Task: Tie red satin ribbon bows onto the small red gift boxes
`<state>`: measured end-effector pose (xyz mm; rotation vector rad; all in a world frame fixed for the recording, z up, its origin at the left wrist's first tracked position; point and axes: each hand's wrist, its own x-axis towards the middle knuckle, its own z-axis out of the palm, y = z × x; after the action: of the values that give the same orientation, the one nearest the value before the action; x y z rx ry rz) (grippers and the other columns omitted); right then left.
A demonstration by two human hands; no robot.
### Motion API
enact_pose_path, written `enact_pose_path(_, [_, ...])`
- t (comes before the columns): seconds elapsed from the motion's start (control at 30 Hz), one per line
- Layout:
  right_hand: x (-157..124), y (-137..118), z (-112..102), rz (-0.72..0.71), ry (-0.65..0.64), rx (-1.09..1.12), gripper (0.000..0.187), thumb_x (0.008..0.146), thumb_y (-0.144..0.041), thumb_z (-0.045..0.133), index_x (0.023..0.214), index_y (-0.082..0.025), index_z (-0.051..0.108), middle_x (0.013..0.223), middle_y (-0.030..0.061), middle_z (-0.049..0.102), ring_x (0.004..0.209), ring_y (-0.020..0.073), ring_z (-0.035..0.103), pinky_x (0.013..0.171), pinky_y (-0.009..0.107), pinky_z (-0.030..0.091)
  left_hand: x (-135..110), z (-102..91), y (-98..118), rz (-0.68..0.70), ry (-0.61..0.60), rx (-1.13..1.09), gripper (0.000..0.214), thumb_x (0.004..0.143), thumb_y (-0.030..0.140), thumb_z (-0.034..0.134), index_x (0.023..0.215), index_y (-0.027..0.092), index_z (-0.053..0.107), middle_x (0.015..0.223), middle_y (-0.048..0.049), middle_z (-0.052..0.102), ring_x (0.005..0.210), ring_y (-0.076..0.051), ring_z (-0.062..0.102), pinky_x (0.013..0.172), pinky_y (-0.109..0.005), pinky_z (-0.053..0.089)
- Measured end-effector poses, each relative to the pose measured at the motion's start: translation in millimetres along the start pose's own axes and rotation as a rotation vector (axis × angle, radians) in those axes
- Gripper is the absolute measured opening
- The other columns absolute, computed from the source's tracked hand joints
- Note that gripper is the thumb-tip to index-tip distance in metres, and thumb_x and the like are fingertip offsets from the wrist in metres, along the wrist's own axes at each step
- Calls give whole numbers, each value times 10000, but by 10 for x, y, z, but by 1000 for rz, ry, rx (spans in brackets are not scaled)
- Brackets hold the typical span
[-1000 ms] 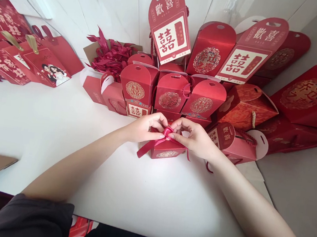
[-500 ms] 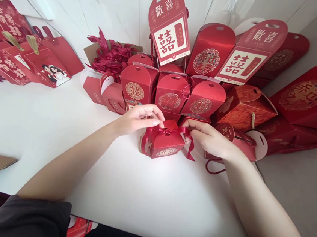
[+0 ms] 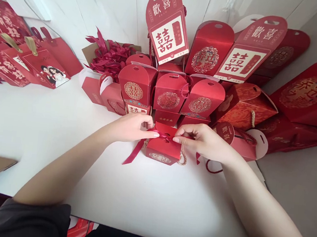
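We're pinching the ribbon (image 3: 165, 137), left hand (image 3: 130, 127) and right hand (image 3: 203, 141) both closed on it, atop the red box (image 3: 163, 150)!

On the near side, the table (image 3: 144, 200) lies open between the forearms (image 3: 69, 162) up to the ribboned box (image 3: 163, 149); room also runs left to the bags (image 3: 43, 65). Boxes (image 3: 170, 91) block far and right.

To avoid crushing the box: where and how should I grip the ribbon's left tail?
Probably pinch the left tail near its free end, from the front left: this flat strip slants outward from the box, that end clear of the left hand.
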<state>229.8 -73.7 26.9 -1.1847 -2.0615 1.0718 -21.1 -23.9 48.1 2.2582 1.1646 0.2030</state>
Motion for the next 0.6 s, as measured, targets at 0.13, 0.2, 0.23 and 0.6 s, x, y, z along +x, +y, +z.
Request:
enact_pose_path(0.13, [40,33,-5,-99,164,-189,143,869,-315,641,775,-208,654,1047,64,670,929,212,636,853,362,481,-6,-4,37,11,-96,-107,393,832,543,585,685,183,525,715,12,518,565,-105,404,530,-242,299])
enact_pose_path(0.2, [55,66,3,-88,153,-187,140,878,-307,629,779,-208,637,1090,63,672,956,214,635,849,360,479,-10,-1,47,-1,-141,-179,424,845,549,564,649,183,476,656,22,442,549,-102,360,523,-248,280])
enact_pose_path(0.23, [59,79,8,-71,141,-174,142,883,-317,624,790,-210,632,1056,55,687,925,209,642,817,351,484,-11,1,48,2,-156,-210,434,853,537,555,630,181,446,636,25,406,547,-102,345,525,-252,275])
enact_pose_path(0.6, [60,76,-1,46,141,-201,174,878,-351,625,786,-204,630,861,23,715,741,173,624,641,285,436,10,-89,-23,68,-334,-190,354,839,368,601,590,165,453,606,27,402,530,-88,331,487,-251,239])
